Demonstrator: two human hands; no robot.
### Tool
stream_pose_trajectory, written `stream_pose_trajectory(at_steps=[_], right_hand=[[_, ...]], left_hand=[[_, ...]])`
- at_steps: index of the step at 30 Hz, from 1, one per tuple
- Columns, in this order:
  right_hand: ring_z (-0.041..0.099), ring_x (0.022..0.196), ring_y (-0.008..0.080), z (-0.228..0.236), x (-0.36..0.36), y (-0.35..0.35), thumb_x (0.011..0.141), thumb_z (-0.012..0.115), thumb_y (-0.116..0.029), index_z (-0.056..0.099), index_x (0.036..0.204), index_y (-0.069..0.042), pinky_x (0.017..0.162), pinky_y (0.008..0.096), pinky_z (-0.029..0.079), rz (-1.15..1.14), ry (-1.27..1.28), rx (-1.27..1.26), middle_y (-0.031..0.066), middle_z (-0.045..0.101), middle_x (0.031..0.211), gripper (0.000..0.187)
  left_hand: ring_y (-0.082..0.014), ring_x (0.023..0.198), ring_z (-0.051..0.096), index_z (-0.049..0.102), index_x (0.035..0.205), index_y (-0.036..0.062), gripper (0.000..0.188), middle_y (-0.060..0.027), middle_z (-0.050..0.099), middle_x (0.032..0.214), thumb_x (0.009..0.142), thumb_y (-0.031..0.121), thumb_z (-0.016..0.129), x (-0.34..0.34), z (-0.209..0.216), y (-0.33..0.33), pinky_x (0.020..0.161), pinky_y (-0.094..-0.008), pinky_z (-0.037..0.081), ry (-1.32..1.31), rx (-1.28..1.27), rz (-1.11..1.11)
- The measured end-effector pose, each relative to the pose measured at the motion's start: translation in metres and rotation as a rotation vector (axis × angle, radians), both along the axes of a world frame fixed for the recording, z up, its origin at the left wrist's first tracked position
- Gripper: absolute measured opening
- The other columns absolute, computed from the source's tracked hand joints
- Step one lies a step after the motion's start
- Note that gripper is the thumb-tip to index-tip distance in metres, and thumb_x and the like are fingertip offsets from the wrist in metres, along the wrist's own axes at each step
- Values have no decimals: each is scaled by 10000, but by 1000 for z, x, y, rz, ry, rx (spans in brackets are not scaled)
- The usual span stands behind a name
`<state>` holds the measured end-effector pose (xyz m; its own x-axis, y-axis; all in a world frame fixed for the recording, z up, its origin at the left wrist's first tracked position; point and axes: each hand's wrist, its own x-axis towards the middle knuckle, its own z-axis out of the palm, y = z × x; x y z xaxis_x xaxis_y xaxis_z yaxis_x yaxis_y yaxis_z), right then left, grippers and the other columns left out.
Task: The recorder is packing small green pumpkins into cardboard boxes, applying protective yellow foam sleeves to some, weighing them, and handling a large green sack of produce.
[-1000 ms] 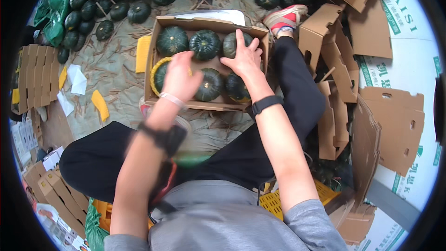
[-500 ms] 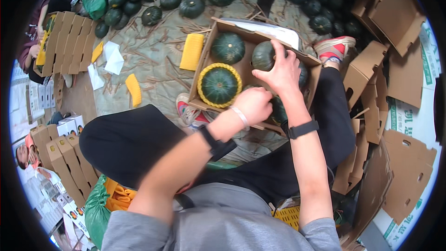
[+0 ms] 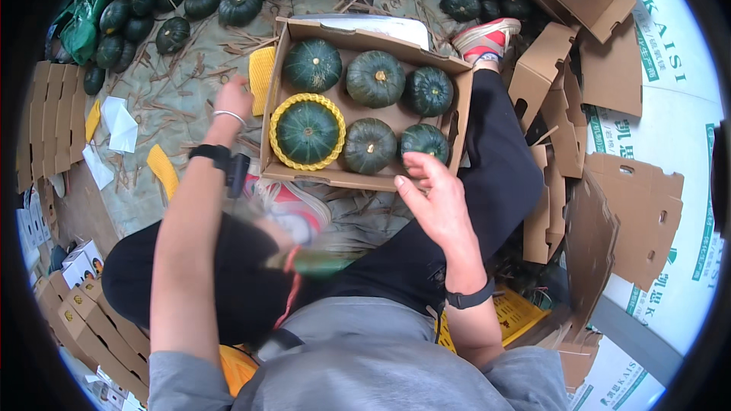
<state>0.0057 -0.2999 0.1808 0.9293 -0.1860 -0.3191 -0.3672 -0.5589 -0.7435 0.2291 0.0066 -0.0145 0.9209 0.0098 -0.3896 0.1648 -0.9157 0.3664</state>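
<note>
A cardboard box (image 3: pixel 365 181) sits between my legs, holding two rows of dark green pumpkins. The front-left pumpkin (image 3: pixel 308 132) wears a yellow foam net (image 3: pixel 276 148); the others in the box are bare. My right hand (image 3: pixel 438 198) hovers at the box's front right edge, fingers apart with nothing in them, near the front-right pumpkin (image 3: pixel 425 141). Left of the box, my left hand (image 3: pixel 234 100) is at the edge of a flattened yellow foam net (image 3: pixel 262 76). Its fingers look bent and blurred, so whether they grip the net is unclear.
Loose pumpkins (image 3: pixel 240 7) are heaped along the far side. Flattened and folded cartons (image 3: pixel 636 213) crowd the right; more cartons (image 3: pixel 53 118) stand left. A yellow foam piece (image 3: pixel 162 170) and white paper (image 3: pixel 119 123) lie on the littered ground sheet. A yellow crate (image 3: pixel 518 313) is by my right elbow.
My right hand has let go of a pumpkin and drawn back toward me. My left hand has moved out of the box to its left side. The view has shifted right.
</note>
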Motion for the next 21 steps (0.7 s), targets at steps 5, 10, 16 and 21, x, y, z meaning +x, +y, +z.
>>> stream_pose_trajectory(at_steps=[5,10,16,21], right_hand=[[636,904,303,-10,0,44,832,638,-138,566,1114,-2,803,369,509,30,-90,228,178,625,1038,322],[581,935,361,4,-7,78,818,625,-138,545,1108,-20,810,420,476,331,-217,256,184,596,983,324],[618,865,301,-12,-21,76,836,638,-146,540,1146,-14,778,392,500,401,-206,131,166,609,1035,352],[562,990,347,-17,7,79,827,630,-151,500,1197,6,848,403,465,307,-206,132,197,568,1109,423]], left_hand=[[-412,1039,571,587,1114,77,423,-267,597,1107,736,233,694,17,30,16,904,-406,462,-155,-83,-142],[-416,1055,576,456,1212,-35,663,-319,592,1079,742,341,733,-2,-14,-12,906,-416,468,-17,-19,-26],[-417,1019,593,513,1202,11,586,-279,618,1060,739,283,746,-4,-45,9,909,-412,465,35,-86,-82],[-179,601,623,586,1015,11,238,-89,641,783,801,106,548,-2,66,11,434,-299,490,236,-434,227]])
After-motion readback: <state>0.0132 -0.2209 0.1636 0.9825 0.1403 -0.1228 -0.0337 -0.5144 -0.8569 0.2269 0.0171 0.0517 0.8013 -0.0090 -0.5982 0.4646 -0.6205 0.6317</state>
